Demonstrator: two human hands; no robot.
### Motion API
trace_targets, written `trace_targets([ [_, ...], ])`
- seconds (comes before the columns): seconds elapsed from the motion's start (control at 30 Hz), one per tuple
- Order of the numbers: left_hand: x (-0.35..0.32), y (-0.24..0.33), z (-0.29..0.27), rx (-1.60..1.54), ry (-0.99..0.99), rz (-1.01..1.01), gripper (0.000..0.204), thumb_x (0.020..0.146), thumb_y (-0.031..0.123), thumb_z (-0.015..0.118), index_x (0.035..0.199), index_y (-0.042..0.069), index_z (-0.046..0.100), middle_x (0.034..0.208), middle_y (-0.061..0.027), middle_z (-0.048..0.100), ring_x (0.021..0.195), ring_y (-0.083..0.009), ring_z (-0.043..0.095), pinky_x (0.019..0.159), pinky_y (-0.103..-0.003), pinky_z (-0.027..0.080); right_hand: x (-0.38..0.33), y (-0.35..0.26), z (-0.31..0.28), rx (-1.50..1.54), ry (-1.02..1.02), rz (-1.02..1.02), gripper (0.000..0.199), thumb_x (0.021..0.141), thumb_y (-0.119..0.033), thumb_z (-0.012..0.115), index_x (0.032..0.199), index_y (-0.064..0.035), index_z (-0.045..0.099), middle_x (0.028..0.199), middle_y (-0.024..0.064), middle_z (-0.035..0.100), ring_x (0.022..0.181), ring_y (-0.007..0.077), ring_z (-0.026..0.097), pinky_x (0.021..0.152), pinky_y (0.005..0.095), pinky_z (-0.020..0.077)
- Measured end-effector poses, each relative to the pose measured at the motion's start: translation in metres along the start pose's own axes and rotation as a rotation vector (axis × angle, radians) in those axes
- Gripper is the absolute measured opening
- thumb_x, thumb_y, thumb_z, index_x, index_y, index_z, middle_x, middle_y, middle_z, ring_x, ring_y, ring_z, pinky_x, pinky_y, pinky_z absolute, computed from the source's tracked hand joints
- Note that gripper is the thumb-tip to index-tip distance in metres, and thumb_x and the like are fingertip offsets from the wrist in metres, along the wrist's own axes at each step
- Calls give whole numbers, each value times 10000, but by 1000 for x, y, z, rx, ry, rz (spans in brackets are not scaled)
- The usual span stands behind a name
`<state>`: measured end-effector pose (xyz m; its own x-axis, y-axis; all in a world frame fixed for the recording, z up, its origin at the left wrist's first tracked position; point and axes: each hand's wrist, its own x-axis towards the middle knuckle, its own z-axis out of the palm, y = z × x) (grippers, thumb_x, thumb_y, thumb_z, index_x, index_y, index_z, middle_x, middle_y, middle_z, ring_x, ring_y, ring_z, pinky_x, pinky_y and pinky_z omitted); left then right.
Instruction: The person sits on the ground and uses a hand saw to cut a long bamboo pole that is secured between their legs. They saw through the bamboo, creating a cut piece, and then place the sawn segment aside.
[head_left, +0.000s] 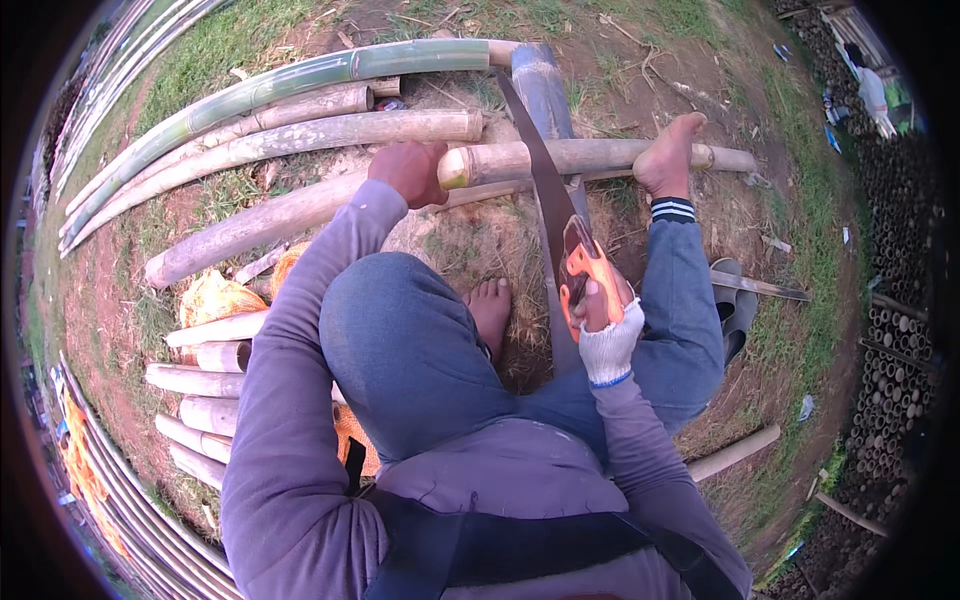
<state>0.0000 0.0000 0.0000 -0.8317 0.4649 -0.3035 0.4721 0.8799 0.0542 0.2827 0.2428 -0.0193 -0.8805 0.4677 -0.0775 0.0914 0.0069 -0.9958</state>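
Observation:
My right hand (606, 322), in a white fingerless glove, is closed around the orange handle (598, 268) of a handsaw. Its long dark blade (541, 165) points away from me and crosses a bamboo pole (600, 155) lying crosswise. My bare left hand (408, 172) is closed at the pole's yellowish left end; its fingers are partly hidden. Further right, my bare foot (668, 158) presses on the pole. Under the pole, near the blade, runs a grey-blue support beam (541, 90). Whether the teeth have bitten into the bamboo, I cannot tell.
A green bamboo pole (300, 80) and paler ones (330, 135) lie at the far left. Short cut pieces (205, 412) and orange netting (218, 300) are beside my left arm. Sandals (740, 308) and a long blade (765, 286) lie right; stacked bamboo (890, 370) stands beyond.

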Motion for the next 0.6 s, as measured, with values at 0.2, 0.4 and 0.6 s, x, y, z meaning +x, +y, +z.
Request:
trace_targets([
  [0.2, 3, 3, 20, -13, 4, 22, 645, 768, 422, 868, 1294, 119, 651, 1048, -207, 783, 1008, -417, 763, 865, -525, 620, -72, -12, -39, 31, -5, 83, 499, 1073, -305, 687, 1404, 63, 623, 923, 24, 709, 628, 38, 581, 554, 214, 469],
  [0.4, 13, 6, 5, -8, 36, 77, 747, 767, 427, 872, 1407, 139, 618, 1125, -220, 777, 1045, -410, 762, 889, -531, 617, 78, -14, 37, 9, 26, -32, 326, 1086, -246, 691, 1290, 9, 693, 882, 20, 714, 674, 48, 618, 568, 240, 505],
  [0.6, 2, 0, 12, -14, -41, 1, 714, 765, 423, 880, 1366, 125, 637, 1095, -220, 782, 1026, -410, 767, 890, -528, 614, -82, -19, -47, -74, -28, 68, 524, 1084, -332, 656, 1433, 55, 608, 819, 5, 661, 589, 34, 553, 528, 213, 449],
])
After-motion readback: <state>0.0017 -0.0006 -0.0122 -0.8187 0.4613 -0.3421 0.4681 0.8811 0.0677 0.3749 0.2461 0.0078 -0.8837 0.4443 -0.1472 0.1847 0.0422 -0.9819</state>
